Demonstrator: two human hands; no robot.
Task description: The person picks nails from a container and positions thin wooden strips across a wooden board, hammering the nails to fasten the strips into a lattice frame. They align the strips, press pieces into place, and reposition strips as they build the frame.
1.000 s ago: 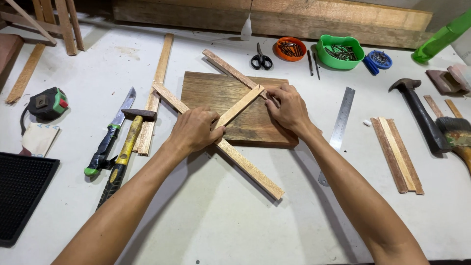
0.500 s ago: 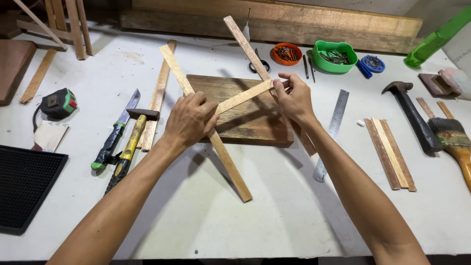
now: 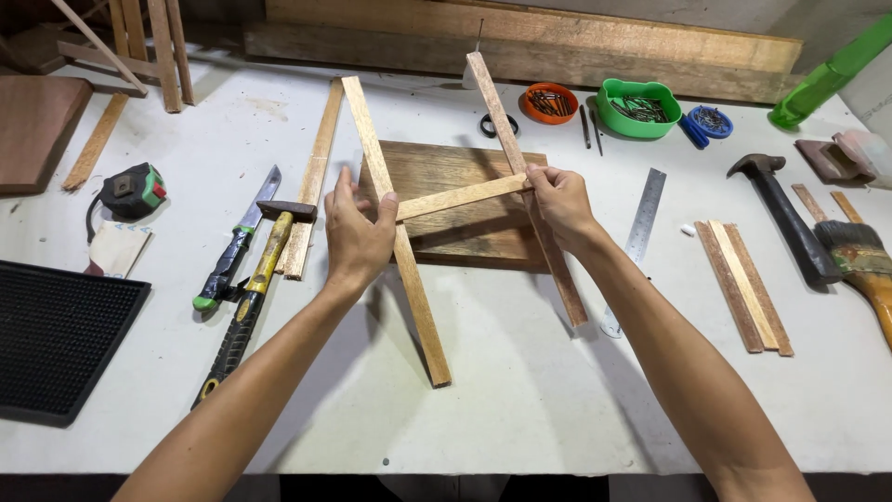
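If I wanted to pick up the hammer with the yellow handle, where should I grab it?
Probably grab the yellow-handled hammer around the middle of its yellow shaft, coming down from above. It lies flat on the white table, head away from you and black grip end towards you. The green-handled knife lies close on its left, so reach in from the right, clear of the blade.

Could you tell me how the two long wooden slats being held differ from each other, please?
The left slat is gripped by the left hand and reaches nearer the table's front edge; the right slat, pinched by the right hand, ends farther back. Both are upright-running strips joined by a paler crosspiece.
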